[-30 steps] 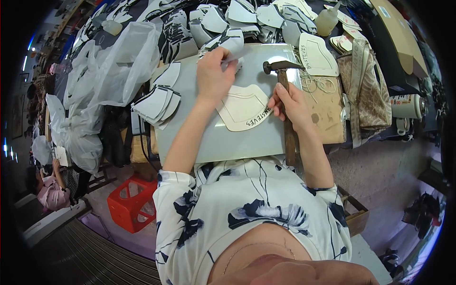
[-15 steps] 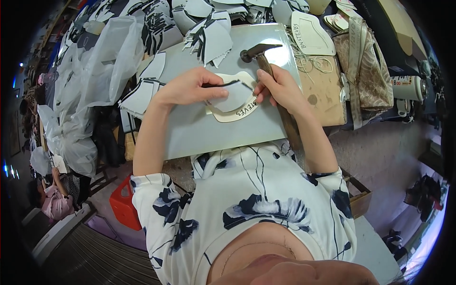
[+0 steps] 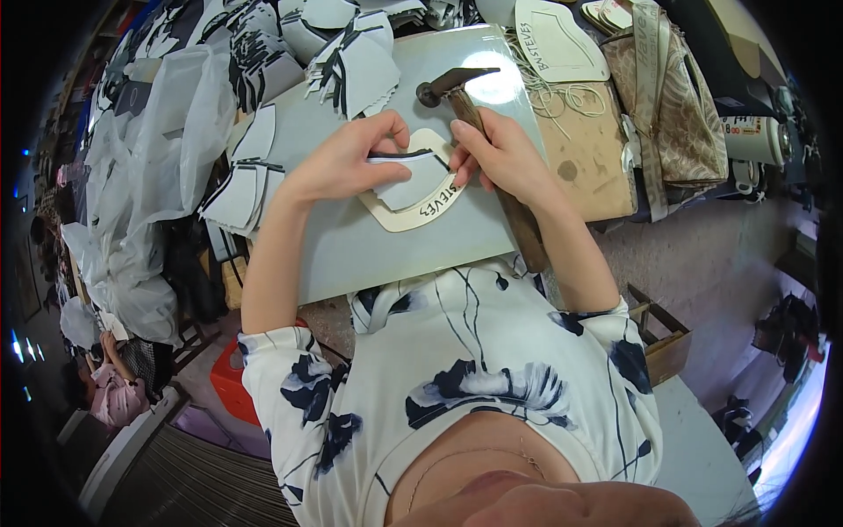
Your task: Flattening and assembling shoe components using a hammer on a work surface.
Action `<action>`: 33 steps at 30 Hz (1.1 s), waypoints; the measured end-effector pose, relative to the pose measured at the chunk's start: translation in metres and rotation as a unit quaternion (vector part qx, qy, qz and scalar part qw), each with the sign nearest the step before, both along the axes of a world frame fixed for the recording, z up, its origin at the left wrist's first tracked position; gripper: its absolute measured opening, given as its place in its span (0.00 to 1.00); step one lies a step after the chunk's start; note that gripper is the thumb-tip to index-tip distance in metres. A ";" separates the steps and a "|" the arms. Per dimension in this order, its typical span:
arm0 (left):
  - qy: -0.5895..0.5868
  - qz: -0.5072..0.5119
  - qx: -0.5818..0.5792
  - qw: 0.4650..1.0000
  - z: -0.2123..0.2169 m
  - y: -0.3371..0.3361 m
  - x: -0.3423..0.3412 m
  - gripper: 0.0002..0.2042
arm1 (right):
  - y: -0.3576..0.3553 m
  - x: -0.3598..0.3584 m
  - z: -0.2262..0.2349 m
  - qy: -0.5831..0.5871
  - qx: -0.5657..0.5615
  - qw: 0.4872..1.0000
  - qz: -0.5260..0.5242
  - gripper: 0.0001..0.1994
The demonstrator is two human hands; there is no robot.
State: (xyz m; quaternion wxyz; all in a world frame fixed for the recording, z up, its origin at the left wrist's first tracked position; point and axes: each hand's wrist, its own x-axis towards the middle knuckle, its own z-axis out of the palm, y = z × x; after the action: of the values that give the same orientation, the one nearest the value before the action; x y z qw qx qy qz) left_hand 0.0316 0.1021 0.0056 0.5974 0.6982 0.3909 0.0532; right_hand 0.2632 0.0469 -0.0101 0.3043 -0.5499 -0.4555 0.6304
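Observation:
My left hand (image 3: 362, 160) is closed on a white cut piece (image 3: 397, 183) with a black strip along its upper edge, the thumb on top. Under that piece lies a cream card template (image 3: 406, 220) with handwriting on its rim. My right hand (image 3: 502, 160) is closed, its thumb and fingers pinching the piece's right end by the template's edge. A hammer (image 3: 446, 85) with a dark metal head and a wooden handle lies on the grey board (image 3: 351, 259). Its handle passes beneath my right hand, which partly hides it.
Stacks of white pieces with black edges (image 3: 364, 66) stand along the far side, with another stack (image 3: 243, 195) on the left. Clear plastic bags (image 3: 189, 132) lie at far left. A second template (image 3: 562, 44), string (image 3: 571, 101) and a patterned bag (image 3: 663, 105) are on the right.
The white piece's upper edge is tilted up more, so a pale line shows by the black strip. The template has turned slightly beneath it. The whole view has shifted a little.

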 end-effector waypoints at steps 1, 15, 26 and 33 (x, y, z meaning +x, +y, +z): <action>-0.029 0.010 -0.023 0.999 -0.001 0.000 0.000 0.14 | 0.000 0.000 0.000 0.000 -0.001 1.000 -0.001 0.14; -0.010 -0.020 0.001 1.000 0.000 0.003 0.002 0.14 | 0.001 0.000 -0.004 -0.005 0.008 1.000 -0.011 0.14; 0.006 0.009 0.032 0.999 0.000 -0.008 0.005 0.14 | 0.000 -0.002 -0.002 -0.007 0.005 1.000 -0.014 0.14; 0.070 0.079 0.076 0.991 -0.002 -0.026 0.011 0.11 | 0.000 -0.004 -0.001 0.002 0.008 1.000 -0.020 0.15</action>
State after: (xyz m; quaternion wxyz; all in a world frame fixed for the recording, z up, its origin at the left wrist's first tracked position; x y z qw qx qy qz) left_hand 0.0426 0.0760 0.0040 0.5074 0.7106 0.4807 0.0808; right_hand 0.2597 0.0466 -0.0109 0.3220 -0.5552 -0.4492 0.6215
